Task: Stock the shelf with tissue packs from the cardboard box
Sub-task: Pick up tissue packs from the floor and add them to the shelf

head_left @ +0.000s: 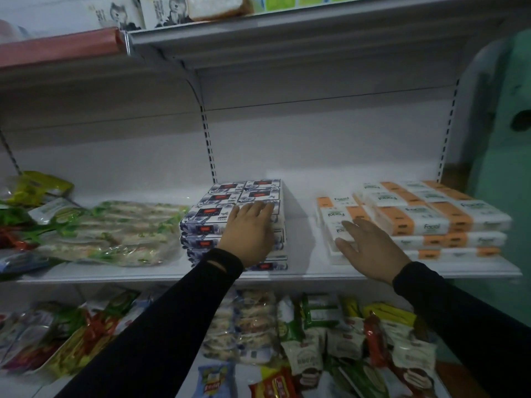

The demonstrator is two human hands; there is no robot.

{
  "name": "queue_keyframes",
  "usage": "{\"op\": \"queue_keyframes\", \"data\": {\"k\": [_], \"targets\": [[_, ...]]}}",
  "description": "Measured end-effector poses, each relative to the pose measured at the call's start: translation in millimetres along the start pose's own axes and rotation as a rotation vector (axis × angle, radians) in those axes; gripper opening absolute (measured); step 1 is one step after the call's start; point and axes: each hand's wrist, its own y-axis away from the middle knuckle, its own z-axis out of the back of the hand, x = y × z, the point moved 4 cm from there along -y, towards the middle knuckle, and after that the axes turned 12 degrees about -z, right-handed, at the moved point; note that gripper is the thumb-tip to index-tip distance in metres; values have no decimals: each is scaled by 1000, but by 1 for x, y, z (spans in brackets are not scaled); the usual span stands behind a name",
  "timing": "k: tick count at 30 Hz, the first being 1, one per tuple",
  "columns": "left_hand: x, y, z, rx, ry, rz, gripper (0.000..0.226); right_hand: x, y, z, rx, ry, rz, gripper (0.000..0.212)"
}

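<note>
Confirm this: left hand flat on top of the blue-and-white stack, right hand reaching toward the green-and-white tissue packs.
Not quite. The head view shows the right hand reaching toward orange-and-white tissue packs, not green-and-white. The left hand does lie flat on the blue-and-white stack.

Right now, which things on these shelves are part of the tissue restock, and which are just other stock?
Part of the job:
- blue-and-white tissue stack, left hand resting on its top
- orange-and-white tissue packs, right hand open beside them
- middle shelf

Just lying about:
- green-printed bags
- snack packets on the lower shelf
- cat-printed boxes up top
</note>
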Motion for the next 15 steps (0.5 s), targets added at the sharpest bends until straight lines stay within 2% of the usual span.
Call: {"op": "queue_keyframes", "data": {"k": [5,11,15], "targets": [[-42,26,15,-110,377,52,58,-6,55,37,-72,-159,37,60],[-130,70,8,-53,611,-44,60,-50,155,69,-225,-214,29,61],[-203,79,-17,39,690,-167,60,-102,222,72,-273,-210,-98,57]]}}
